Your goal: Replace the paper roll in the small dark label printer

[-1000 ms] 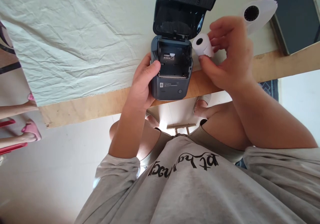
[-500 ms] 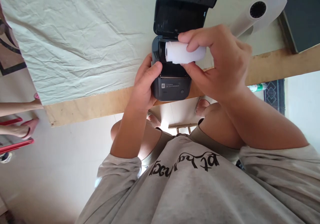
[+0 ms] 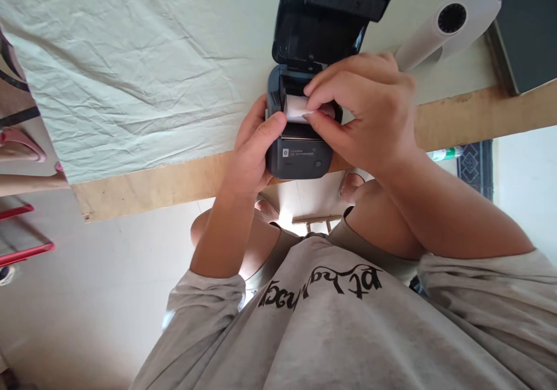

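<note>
Left hand grips the printer at its side, thumb over the edge. Right hand reaches in opposite, fingers curled, pinching the paper roll inside the opened printer.

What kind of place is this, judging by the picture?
Probably a home or a small informal workroom, though I cannot be sure: a cloth-covered wooden table, a patterned mat and a pink slipper suggest it.
</note>
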Available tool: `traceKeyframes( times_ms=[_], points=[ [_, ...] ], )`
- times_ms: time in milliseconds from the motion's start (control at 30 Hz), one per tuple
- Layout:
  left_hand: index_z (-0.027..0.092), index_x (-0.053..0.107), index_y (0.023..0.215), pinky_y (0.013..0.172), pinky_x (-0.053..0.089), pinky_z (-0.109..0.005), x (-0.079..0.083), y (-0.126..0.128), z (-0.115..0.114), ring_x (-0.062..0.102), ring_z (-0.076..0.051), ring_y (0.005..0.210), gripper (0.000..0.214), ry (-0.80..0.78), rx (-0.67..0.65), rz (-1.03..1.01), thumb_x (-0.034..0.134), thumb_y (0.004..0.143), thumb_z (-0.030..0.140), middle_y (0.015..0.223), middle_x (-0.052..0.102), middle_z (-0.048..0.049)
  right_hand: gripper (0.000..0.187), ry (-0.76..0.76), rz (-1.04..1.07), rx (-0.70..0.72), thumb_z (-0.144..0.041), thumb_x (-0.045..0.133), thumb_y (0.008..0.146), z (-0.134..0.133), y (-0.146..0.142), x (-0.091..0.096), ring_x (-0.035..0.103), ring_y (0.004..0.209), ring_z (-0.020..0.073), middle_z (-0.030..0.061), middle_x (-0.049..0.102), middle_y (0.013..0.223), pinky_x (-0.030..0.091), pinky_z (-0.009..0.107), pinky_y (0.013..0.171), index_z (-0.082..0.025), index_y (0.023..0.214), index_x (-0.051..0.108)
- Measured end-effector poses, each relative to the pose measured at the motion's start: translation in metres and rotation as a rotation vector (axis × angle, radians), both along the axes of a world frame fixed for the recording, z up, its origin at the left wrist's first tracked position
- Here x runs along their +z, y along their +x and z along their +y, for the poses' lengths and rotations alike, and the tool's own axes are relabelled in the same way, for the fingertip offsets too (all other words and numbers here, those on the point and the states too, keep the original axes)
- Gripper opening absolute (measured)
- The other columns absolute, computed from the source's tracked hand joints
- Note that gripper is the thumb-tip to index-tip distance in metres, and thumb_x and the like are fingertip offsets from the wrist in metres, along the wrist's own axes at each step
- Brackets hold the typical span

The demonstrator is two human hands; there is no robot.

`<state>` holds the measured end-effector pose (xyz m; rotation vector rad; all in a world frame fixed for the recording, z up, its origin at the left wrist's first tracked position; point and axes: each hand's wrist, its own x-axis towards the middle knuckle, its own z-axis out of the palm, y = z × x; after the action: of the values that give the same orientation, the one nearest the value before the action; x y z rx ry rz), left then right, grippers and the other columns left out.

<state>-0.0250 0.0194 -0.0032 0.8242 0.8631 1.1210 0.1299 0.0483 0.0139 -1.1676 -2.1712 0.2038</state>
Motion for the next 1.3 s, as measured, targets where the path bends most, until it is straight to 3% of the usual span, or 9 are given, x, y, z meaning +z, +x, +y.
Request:
traceKeyframes(
  times_ms=[167, 400, 633, 933, 1133, 1233, 1300],
  points=[
    [0.026, 0.052, 0.102, 0.073, 0.047, -0.030, -0.002, 0.002, 0.001, 0.056, -0.016, 0.083, 0.022, 0.063, 0.045, -0.033, 0.052, 0.081, 0.032, 0.089, 0.056, -0.0001, 0.009, -0.039, -0.023, 0.062, -0.028, 0.052, 0.077, -0.006, -0.001, 0.002, 0.057, 0.079, 0.0133, -0.0048, 0.065, 0.085, 0.044, 0.033, 0.071, -0.025, 0.069, 0.056],
    [0.029, 0.051, 0.109, 0.097, 0.040, -0.033, -0.005, -0.002, 0.003, 0.050, -0.020, 0.107, 0.046, 0.085, 0.029, 0.048, 0.066, 0.068, 0.018, 0.098, 0.057, 0.0006, 0.010, 0.016, 0.001, 0.170, -0.034, 0.050, 0.078, -0.009, 0.006, -0.004, 0.056, 0.084, 0.0135, -0.0068, 0.065, 0.087, 0.041, 0.034, 0.071, -0.026, 0.075, 0.055],
    [0.032, 0.052, 0.109, 0.095, 0.042, -0.037, -0.010, -0.007, 0.004, 0.047, -0.026, 0.113, 0.053, 0.116, 0.008, 0.106, 0.071, 0.060, 0.025, 0.105, 0.056, -0.0003, 0.017, -0.084, -0.005, 0.032, -0.041, 0.050, 0.077, -0.010, 0.010, -0.001, 0.051, 0.094, 0.0177, -0.0010, 0.058, 0.102, 0.041, 0.039, 0.081, -0.027, 0.085, 0.055],
    [0.027, 0.052, 0.107, 0.102, 0.038, -0.037, -0.003, -0.005, 0.001, 0.043, -0.024, 0.121, 0.042, 0.063, 0.002, 0.131, 0.067, 0.067, 0.023, 0.104, 0.056, -0.0019, 0.035, -0.217, -0.051, 0.049, -0.050, 0.053, 0.074, -0.016, 0.010, -0.001, 0.046, 0.102, 0.0221, 0.0017, 0.050, 0.115, 0.041, 0.041, 0.081, -0.031, 0.102, 0.049],
    [0.028, 0.049, 0.111, 0.101, 0.039, -0.040, -0.006, -0.006, 0.002, 0.045, -0.026, 0.118, 0.053, 0.085, -0.011, 0.119, 0.070, 0.063, 0.020, 0.109, 0.056, -0.0021, 0.028, 0.040, 0.232, 0.020, -0.041, 0.051, 0.074, -0.008, 0.017, -0.002, 0.049, 0.098, 0.0188, 0.0046, 0.051, 0.096, 0.044, 0.037, 0.083, -0.026, 0.096, 0.047],
    [0.031, 0.043, 0.119, 0.099, 0.040, -0.037, -0.006, -0.005, 0.002, 0.045, -0.026, 0.119, 0.067, 0.108, -0.034, 0.123, 0.072, 0.060, 0.021, 0.119, 0.053, -0.0022, 0.040, -0.011, 0.345, -0.063, -0.037, 0.048, 0.074, -0.006, 0.021, -0.002, 0.046, 0.108, 0.0198, 0.0078, 0.045, 0.117, 0.045, 0.034, 0.080, -0.024, 0.110, 0.040],
    [0.035, 0.034, 0.126, 0.094, 0.044, -0.036, -0.007, -0.005, 0.002, 0.049, -0.025, 0.115, 0.078, 0.113, -0.047, 0.118, 0.072, 0.059, 0.021, 0.123, 0.050, -0.0017, 0.051, -0.114, 0.387, -0.035, -0.036, 0.048, 0.074, -0.006, 0.023, -0.002, 0.041, 0.120, 0.0200, 0.0070, 0.034, 0.133, 0.044, 0.033, 0.086, -0.025, 0.121, 0.032]
  ],
)
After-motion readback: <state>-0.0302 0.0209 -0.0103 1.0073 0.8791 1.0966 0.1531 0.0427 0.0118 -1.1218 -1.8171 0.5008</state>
